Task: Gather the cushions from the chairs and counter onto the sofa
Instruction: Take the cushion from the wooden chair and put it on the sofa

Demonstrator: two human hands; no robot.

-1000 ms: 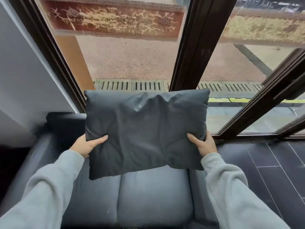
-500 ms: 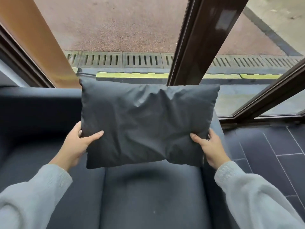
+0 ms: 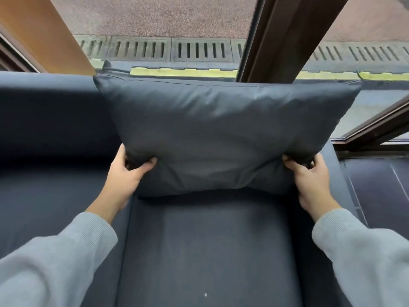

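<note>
Slate-grey cloth filled the head view: a dark slate-grey rectangular fabric cushion (image 3: pixel 212 134) stood on its long edge against the backrest of the dark blue-grey upholstered sofa (image 3: pixel 199 251), at the sofa's right end. Its lower edge was down at the back of the seat. A shadow lay under it, so whether it pressed on the seat could not be told.

The left hand (image 3: pixel 126 173) gripped the cushion's lower left corner, thumb across the front and fingers curled behind. The right hand (image 3: pixel 309 180) pinched the lower right corner in the same way, bunching the fabric, and it sat just above the sofa's right armrest. Both wrists came out of light grey knitted sleeves (image 3: pixel 66 262).

Behind the backrest was glass. A thick dark brown window post (image 3: pixel 287 36) slanted down and met the cushion's top edge, and the cushion hid its foot. Outside, a row of grey slotted drain grates (image 3: pixel 199 50) ran across, with a worn yellow strip (image 3: pixel 183 72) just in front and reddish speckled pavement (image 3: pixel 155 14) beyond. An orange-brown panel (image 3: pixel 39 29) leaned in at the upper left. Right of the armrest lay dark floor tiles (image 3: pixel 376 191).
</note>
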